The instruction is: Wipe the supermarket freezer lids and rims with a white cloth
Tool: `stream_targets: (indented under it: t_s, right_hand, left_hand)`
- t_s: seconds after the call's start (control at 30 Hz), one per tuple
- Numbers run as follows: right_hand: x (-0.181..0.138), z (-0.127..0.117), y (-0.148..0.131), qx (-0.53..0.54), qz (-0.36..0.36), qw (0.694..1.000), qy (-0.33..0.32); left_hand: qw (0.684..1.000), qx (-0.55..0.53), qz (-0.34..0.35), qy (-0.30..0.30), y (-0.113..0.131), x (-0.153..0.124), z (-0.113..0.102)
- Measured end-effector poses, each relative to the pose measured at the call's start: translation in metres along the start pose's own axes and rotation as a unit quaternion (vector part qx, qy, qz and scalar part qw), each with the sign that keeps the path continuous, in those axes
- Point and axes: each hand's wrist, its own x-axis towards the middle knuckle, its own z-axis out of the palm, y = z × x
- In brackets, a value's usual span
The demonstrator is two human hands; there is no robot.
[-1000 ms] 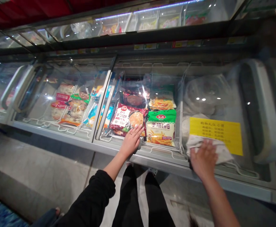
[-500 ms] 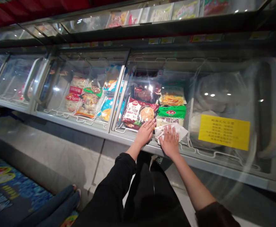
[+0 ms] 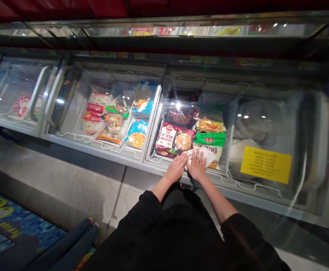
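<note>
Surface: a long chest freezer [image 3: 127, 158] with a glass cover [image 3: 268, 131] and a pale metal front edge served as the working face. Bright spots of reflected light lay on the glass. A yellow notice [image 3: 266, 165] sat flat at the right, its print blurred; a thick curved handle [image 3: 322, 143] stood beyond it.

Hands: the right hand [image 3: 197, 164] was flat, fingers extended, pressing a white cloth [image 3: 208, 155] against the glass near the front edge. The left hand [image 3: 177, 166] lay relaxed with fingers straight, its fingertips at the cloth's left side; whether they touched the cloth could not be told.

Under the glass: a maroon packet [image 3: 164, 139] lay left of the cloth, a green-topped packet [image 3: 211, 140] partly beneath it. Blue packets [image 3: 137, 133] were in the neighbouring section, pale bagged goods [image 3: 254, 124] to the right.

Room: red panels [image 3: 105, 7] ran along the top, with price labels [image 3: 198, 59] below. Grey floor [image 3: 93, 158] lay in front. Lower left, another person's jeans-clad legs [image 3: 76, 241] extended beside a blue printed panel [image 3: 31, 229].
</note>
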Motion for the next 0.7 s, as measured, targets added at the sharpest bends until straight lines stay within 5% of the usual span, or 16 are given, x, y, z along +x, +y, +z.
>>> stream_targets:
  t_s: [0.17, 0.37, 0.53, 0.7]
  right_hand:
    - [0.008, -0.026, -0.018, 0.015, -0.094, 0.995, -0.028]
    - [-0.014, -0.024, 0.024, 0.064, -0.033, 0.996, 0.054]
    - [-0.027, -0.019, 0.059, 0.05, -0.066, 0.996, 0.03]
    - [-0.024, -0.026, 0.07, 0.031, -0.103, 0.994, 0.024]
  left_hand:
    - [0.999, 0.017, 0.011, -0.032, -0.011, 0.0, -0.019]
    - [0.988, 0.1, 0.083, -0.084, -0.008, 0.025, -0.002]
    - [0.972, 0.175, 0.108, -0.114, -0.002, 0.043, 0.019]
    - [0.968, 0.211, 0.061, -0.123, -0.021, 0.037, 0.002]
